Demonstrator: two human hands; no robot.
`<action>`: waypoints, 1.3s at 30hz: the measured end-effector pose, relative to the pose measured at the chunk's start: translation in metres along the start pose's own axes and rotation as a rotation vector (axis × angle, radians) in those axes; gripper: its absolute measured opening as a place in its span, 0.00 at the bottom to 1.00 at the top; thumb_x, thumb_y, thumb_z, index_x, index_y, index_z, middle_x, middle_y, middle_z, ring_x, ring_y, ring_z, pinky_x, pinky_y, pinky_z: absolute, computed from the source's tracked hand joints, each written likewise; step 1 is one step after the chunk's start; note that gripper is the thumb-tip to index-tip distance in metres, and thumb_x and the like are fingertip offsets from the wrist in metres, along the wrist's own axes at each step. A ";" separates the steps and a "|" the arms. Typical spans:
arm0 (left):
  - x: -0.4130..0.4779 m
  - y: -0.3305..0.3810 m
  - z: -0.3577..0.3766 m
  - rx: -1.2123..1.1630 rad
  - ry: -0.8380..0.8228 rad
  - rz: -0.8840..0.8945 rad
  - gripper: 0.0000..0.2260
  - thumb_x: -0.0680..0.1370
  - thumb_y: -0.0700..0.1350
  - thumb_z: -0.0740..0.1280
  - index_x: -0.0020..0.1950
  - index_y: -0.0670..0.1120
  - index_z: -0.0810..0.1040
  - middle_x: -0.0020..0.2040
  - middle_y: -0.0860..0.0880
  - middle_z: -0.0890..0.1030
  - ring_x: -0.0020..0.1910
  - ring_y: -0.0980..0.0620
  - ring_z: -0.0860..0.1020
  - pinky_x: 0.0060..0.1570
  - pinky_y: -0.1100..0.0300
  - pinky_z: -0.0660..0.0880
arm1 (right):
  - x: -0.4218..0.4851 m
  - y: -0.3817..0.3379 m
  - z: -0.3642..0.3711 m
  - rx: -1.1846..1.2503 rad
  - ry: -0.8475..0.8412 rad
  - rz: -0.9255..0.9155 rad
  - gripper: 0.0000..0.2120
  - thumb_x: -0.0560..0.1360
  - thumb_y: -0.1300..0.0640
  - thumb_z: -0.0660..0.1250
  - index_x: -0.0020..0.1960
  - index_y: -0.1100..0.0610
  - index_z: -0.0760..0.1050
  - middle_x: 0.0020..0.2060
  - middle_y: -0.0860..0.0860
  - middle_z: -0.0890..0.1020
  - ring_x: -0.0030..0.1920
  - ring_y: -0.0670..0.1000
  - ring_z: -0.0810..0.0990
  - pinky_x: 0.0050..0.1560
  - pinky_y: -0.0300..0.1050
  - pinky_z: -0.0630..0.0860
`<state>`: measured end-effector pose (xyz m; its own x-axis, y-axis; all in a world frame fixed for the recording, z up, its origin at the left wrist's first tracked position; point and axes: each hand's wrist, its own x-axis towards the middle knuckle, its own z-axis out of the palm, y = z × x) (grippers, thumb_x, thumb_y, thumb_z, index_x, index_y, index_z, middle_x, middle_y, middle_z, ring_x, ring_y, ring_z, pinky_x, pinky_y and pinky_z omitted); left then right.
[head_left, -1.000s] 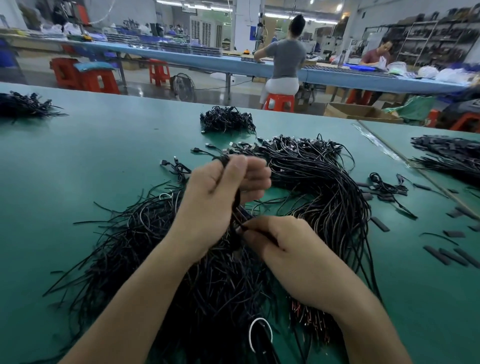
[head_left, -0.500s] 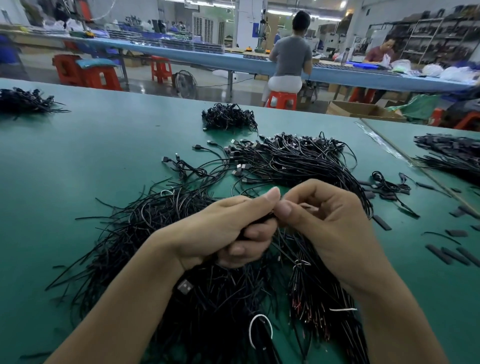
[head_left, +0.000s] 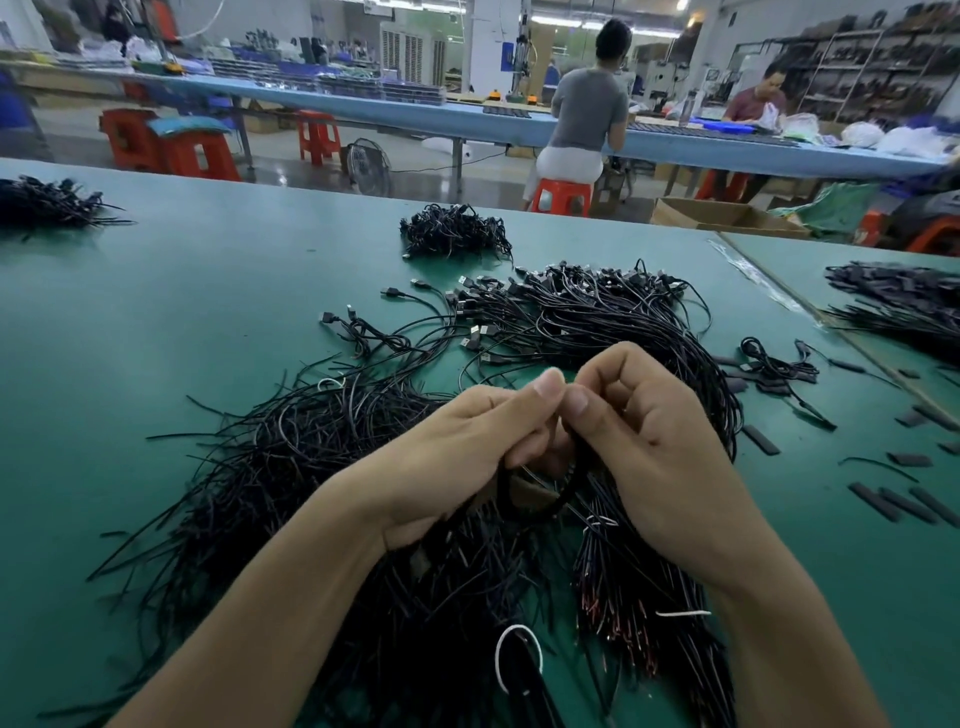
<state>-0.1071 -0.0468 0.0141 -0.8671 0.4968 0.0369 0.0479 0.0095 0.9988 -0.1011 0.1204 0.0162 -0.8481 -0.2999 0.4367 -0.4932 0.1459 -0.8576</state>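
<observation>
Thumbs met tip to tip where the left hand and the right hand were held together above the green surface. Each grip was clenched on the same black cable, with the fingers curled in toward the palms. The cable sagged below them in a short dark loop, just over the loose heap of cut black leads. Held that close with the slack hanging free, the cable looked to be partway through being coiled or gathered. The pinch at the top would keep the turns from springing apart. How many strands ran through the fingers could not be told.

The heap lay right under the wrists, probably so the next lead was always within reach. Beyond the hands, a plug bundle had its USB ends fanned out on its left side, which suggested sorted stock. A white tie ringed some leads near the bottom edge, and copper-tipped leads lay beside the right forearm. Short black sleeves were scattered on the right, well apart from the heap, likely kept for later fitting.

No brand, label or writing could be read on the cables, plugs or surface, and anything printed in the workshop behind was too blurred.
</observation>
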 end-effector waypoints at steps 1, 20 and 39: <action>0.001 -0.002 0.003 -0.125 0.003 -0.034 0.26 0.81 0.63 0.57 0.29 0.49 0.71 0.35 0.50 0.78 0.39 0.54 0.78 0.50 0.46 0.79 | 0.000 -0.001 0.004 0.006 0.034 -0.020 0.08 0.77 0.51 0.64 0.44 0.54 0.72 0.33 0.47 0.81 0.33 0.42 0.80 0.37 0.35 0.76; 0.008 -0.009 -0.010 -0.237 0.490 0.030 0.27 0.80 0.63 0.56 0.25 0.52 0.70 0.23 0.55 0.65 0.20 0.57 0.60 0.17 0.65 0.56 | -0.007 0.041 0.023 -0.688 -0.349 0.441 0.02 0.77 0.51 0.71 0.49 0.46 0.80 0.43 0.43 0.81 0.44 0.45 0.81 0.51 0.49 0.81; 0.004 -0.001 0.007 0.028 0.352 0.264 0.25 0.81 0.60 0.52 0.33 0.48 0.75 0.23 0.58 0.70 0.20 0.62 0.63 0.21 0.72 0.60 | 0.001 0.019 0.007 -0.450 0.383 0.177 0.06 0.79 0.56 0.68 0.44 0.49 0.79 0.30 0.41 0.79 0.31 0.37 0.78 0.30 0.27 0.70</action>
<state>-0.1072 -0.0386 0.0126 -0.9393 0.1592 0.3039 0.2994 -0.0517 0.9527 -0.1095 0.1166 -0.0014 -0.8926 0.1131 0.4364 -0.3011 0.5709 -0.7638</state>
